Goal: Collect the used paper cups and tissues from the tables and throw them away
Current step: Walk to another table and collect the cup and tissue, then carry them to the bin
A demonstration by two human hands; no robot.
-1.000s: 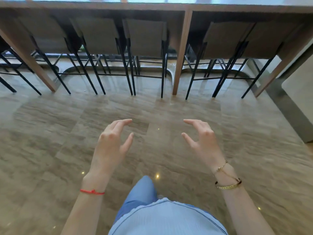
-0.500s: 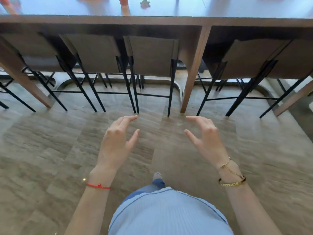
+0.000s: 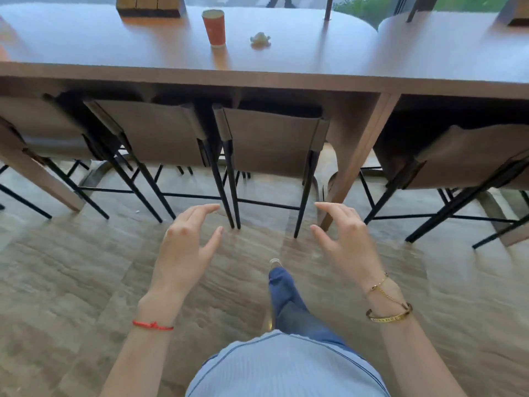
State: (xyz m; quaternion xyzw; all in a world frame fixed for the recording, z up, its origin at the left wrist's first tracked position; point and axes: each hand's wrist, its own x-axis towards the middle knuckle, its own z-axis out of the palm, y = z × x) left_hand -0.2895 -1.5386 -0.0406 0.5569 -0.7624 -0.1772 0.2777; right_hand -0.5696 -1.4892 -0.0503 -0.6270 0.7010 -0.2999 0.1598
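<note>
Closer now than 0.5 s ago, the surface [image 3: 286, 73] fills the top of the view, with its top showing. On it a red cup [image 3: 213, 28] stands upright, and a crumpled tissue [image 3: 260, 40] lies just beside it to the right, not touching. Both hands hang over the floor [image 3: 71, 267], well short of the surface: the left hand [image 3: 186, 242] and right hand [image 3: 345, 239] are apart, fingers loosely spread, holding nothing. 3 chairs [image 3: 269, 138] are tucked under the surface's near edge. A wooden box [image 3: 148, 5] sits at the far edge, left of the cup.
</note>
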